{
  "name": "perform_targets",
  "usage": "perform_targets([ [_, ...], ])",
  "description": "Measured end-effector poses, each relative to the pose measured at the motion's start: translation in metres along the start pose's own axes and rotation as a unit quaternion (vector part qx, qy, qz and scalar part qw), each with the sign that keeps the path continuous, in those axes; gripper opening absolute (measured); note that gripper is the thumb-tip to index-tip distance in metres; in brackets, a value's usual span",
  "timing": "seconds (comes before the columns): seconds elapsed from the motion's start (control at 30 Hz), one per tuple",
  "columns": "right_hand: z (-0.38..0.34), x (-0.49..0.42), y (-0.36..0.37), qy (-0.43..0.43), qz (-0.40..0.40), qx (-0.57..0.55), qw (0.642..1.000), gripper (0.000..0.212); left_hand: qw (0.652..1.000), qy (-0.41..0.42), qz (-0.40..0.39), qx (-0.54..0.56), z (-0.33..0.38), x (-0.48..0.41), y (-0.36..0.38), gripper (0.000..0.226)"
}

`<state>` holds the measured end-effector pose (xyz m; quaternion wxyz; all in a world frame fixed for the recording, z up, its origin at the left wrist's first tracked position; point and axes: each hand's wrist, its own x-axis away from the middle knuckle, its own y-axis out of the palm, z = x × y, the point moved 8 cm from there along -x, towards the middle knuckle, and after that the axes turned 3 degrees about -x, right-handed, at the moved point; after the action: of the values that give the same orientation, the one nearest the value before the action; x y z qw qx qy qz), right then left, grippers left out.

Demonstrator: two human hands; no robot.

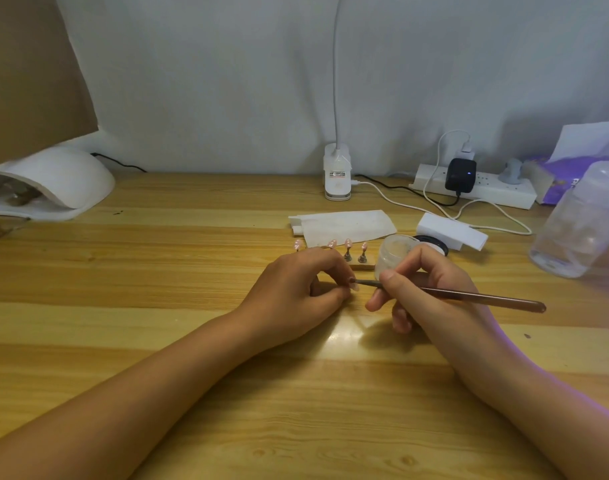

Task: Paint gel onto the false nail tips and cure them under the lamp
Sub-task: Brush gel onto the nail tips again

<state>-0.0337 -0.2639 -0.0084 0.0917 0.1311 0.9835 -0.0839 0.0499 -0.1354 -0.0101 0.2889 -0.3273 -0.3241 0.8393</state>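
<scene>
From the head camera we see a wooden table (157, 306). A white domed curing lamp (53, 181) sits at the far left, and a clip-on desk lamp (337, 178) stands at the back edge. A power strip (486, 188) with plugs lies to its right. Nearer us are a folded paper towel (344, 228), a white block (452, 232) and a clear bottle (580, 223) at the right edge. A small wooden stand (360, 265) carries pale pink nail tips (348, 242) on pegs. The knuckles of our left hand (296, 289) hide its left part. Our right hand (417, 289) covers the lower half of a cloudy open jar (393, 254).

The held nail tip (355, 286) looks pale and glossy, with a dark dab at its near end.

It sits at the left hand's fingertips, pinched just in front of the stand. The right hand grips a slim brown brush (469, 296) like a pen, its bristles touching that tip.
</scene>
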Motion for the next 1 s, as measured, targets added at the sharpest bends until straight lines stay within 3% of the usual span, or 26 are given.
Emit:
perform_targets([
  [0.53, -0.001, 0.000, -0.004, -0.013, 0.017, -0.003, 1.000, 0.016, 1.000, 0.002, -0.001, 0.008, 0.001, 0.001, 0.000, 0.013],
  [0.8, 0.005, 0.000, -0.008, 0.021, 0.032, 0.022, 0.999, 0.012, 1.000, -0.003, 0.001, 0.013, 0.001, 0.001, 0.001, 0.017],
  [1.0, 0.002, 0.000, -0.018, 0.006, 0.083, -0.067, 0.994, 0.008, 0.998, -0.012, 0.040, 0.036, -0.002, 0.003, -0.005, 0.014],
])
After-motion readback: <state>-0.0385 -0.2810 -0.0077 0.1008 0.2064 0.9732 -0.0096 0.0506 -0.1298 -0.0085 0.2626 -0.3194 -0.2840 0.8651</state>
